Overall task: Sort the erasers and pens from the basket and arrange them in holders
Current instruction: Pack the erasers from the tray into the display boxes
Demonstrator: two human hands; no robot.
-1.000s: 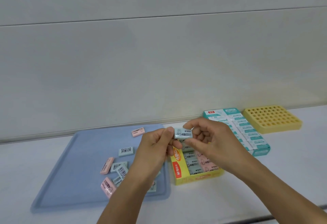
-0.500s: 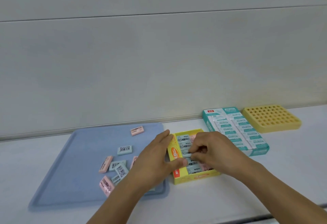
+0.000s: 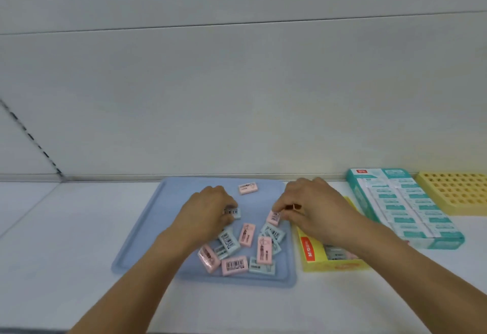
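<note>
On the blue tray, the left hand is pinching a pale blue eraser with a barcode, and the right hand is pinching a pink eraser. A loose heap of pink and blue erasers is lying in the tray's near part; one pink eraser is sitting alone near its far edge. Right of the tray, a yellow eraser box is holding a few erasers. Beyond it a teal box is packed with wrapped erasers, then a yellow holed holder.

Two bare forearms, no sleeves in view, left hand & right hand bare, no gloves, no rings/watch visible, short nails far as visible
</note>
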